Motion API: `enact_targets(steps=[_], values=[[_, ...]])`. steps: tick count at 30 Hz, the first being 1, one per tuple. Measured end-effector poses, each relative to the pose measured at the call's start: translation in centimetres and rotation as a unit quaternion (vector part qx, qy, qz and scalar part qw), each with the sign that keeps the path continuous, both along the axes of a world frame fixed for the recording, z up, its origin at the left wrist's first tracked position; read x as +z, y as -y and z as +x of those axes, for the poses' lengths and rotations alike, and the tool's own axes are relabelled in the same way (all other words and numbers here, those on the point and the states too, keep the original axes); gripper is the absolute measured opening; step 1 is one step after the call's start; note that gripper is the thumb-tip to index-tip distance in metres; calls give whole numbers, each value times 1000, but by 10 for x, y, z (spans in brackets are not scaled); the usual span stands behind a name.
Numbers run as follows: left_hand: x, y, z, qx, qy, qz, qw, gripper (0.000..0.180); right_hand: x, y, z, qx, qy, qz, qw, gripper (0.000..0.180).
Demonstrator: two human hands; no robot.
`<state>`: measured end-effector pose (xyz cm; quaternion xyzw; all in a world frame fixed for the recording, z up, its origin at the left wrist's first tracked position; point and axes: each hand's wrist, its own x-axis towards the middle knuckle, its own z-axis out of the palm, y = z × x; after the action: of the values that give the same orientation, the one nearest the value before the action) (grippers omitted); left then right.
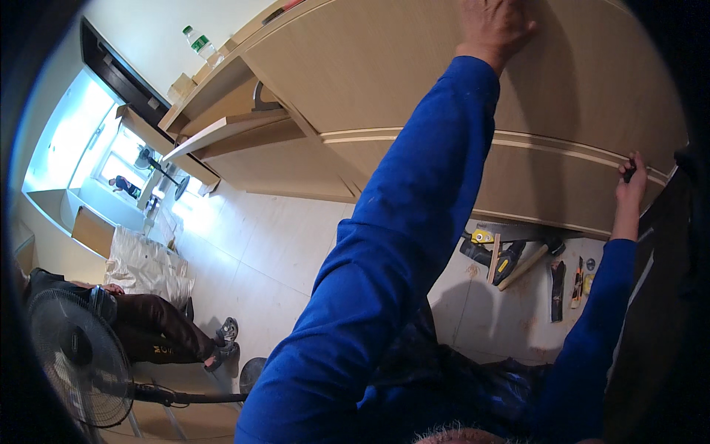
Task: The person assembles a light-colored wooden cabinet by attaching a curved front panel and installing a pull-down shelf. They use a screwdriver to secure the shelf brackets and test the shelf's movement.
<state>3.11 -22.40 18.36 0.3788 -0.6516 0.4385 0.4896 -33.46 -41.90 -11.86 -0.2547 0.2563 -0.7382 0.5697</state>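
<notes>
My left arm in a blue sleeve stretches up across the wood-grain cabinet front. At its end my left hand point(497, 29) rests against the upper panel point(370, 66), its fingertips hidden at the picture's top edge. Over at the right, my right hand point(631, 181) is closed around a small black object point(629, 175), whose kind I cannot make out. That hand is beside the right end of the lower panel point(540, 181), just below the pale horizontal strip point(547, 140) between the two panels.
Below the cabinet, a cordless power tool point(509, 259), a hammer point(529, 265) and a utility knife point(577, 285) lie on the tiled floor point(274, 237). A flap door point(222, 133) juts out leftward. At lower left stand a fan point(74, 355) and a seated person point(163, 325).
</notes>
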Motion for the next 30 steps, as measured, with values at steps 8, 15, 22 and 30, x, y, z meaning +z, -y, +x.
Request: enact_targets(steps=[8, 15, 22, 30], values=[[-3, -2, -12, -8, -53, -9, 999, 44, -2, 7, 0, 18, -12, 19, 1000, 13], [-5, -9, -12, 1, -41, -6, 999, 40, 3, 1, 3, 5, -12, 24, 1000, 13], [-6, -8, -11, 0, -40, -18, 999, 38, 6, 1, 1, -9, -9, 37, 999, 13], [-7, -13, -9, 15, -44, 38, 998, 33, 16, -8, 6, 2, -10, 11, 1000, 12]])
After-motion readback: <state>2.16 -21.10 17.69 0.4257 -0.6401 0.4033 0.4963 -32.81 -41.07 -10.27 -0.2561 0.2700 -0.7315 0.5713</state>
